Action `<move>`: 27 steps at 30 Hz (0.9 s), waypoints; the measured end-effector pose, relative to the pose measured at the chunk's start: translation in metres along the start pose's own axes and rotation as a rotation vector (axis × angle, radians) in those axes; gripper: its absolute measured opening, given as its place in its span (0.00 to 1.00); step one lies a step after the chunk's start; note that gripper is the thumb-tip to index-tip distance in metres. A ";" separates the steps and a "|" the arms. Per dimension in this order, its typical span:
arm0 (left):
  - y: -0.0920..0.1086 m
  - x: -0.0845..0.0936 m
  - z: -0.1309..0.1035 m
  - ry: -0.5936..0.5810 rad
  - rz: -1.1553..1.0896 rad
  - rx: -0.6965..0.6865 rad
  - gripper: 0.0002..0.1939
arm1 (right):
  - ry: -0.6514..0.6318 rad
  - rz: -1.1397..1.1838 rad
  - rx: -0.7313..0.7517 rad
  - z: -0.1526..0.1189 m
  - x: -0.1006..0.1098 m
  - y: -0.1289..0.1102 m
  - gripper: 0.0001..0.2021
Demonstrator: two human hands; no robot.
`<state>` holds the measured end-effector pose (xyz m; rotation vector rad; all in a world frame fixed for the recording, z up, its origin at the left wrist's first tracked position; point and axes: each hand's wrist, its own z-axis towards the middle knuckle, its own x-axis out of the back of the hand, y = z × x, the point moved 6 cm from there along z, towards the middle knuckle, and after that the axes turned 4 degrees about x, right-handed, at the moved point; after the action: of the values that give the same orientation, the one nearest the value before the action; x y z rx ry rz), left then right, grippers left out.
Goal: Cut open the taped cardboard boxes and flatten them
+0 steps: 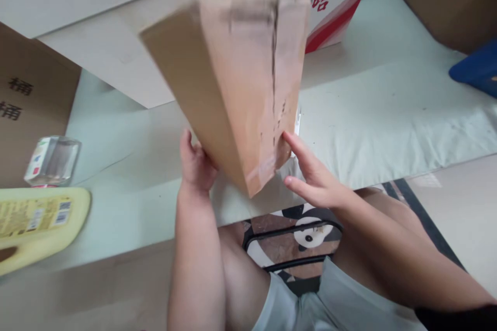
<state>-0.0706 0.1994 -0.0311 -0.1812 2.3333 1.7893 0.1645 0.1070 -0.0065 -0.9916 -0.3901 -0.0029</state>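
Observation:
A brown cardboard box [256, 72] stands tilted in front of me above the table, blurred by motion, with a taped seam and worn edges on one face. My left hand [197, 163] grips its lower left side, with some fingers hidden against the box. Near the lower right edge is my right hand [314, 176], its index fingertip touching the box. The right thumb stays apart from the index finger, and the other right fingers are hard to make out.
White cartons [116, 46], one with red print, stand at the back on the pale-green cloth [368, 124]. At left lie a yellow bottle [42, 222] and a clear container [58, 160] beside a brown carton [31, 98]. A blue object [476, 70] is at right; a panda-print stool [306, 238] is below.

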 end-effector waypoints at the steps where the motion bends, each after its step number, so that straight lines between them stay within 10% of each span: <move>1: -0.003 -0.007 -0.002 -0.046 0.020 0.062 0.41 | 0.034 -0.001 0.003 -0.001 0.001 0.001 0.38; 7: -0.018 -0.029 -0.031 -0.391 0.401 0.443 0.40 | 0.400 0.104 -0.046 -0.006 0.027 0.017 0.23; 11: -0.026 -0.025 -0.033 -0.498 0.692 0.531 0.32 | 0.411 0.137 -0.097 -0.005 0.032 0.019 0.15; 17: 0.023 0.027 -0.003 0.357 0.274 -0.405 0.34 | 0.099 0.155 -0.073 0.006 0.012 -0.001 0.11; 20: 0.038 0.025 -0.011 0.313 0.235 -0.718 0.33 | -0.038 0.214 -0.066 0.007 0.002 -0.006 0.13; 27: 0.037 0.022 -0.014 0.326 0.298 -0.700 0.24 | 0.224 -0.271 -0.427 0.003 0.029 0.026 0.18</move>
<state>-0.1011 0.1961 0.0026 -0.2462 1.8732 2.8626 0.1957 0.1283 -0.0166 -1.3365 -0.3203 -0.4547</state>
